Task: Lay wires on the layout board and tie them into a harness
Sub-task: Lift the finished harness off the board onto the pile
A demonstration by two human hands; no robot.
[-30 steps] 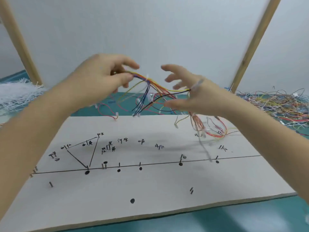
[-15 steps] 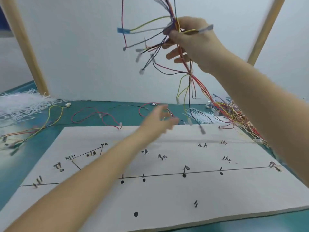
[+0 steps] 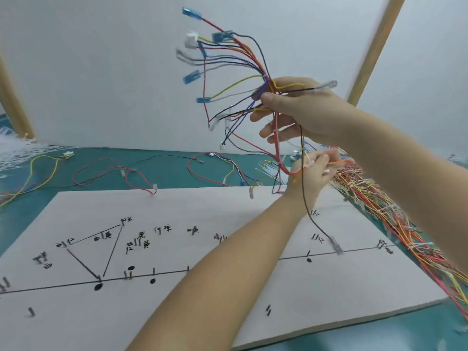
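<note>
My right hand (image 3: 301, 110) is raised above the board and grips a bundle of coloured wires (image 3: 235, 62) whose ends with blue and white connectors fan up and to the left. The bundle's red tail hangs down to my left hand (image 3: 312, 171), which holds the lower wires beyond the board's far edge. A thin dark wire (image 3: 307, 198) dangles from the bundle, and its clear-sleeved end hangs over the board's right part. The white layout board (image 3: 228, 300) lies flat below, with black lines, dots, handwritten labels and small pegs.
A large heap of coloured wires (image 3: 395, 214) lies along the board's right edge. Loose red, yellow and black wires (image 3: 114, 173) lie on the teal table behind the board. White cable ties (image 3: 17, 150) are piled at the far left. Two wooden posts lean against the white wall.
My left hand has reached further right and taken hold of the hanging wire tail. My right hand holds the bundle lower in view, and the connector ends now show fully.
</note>
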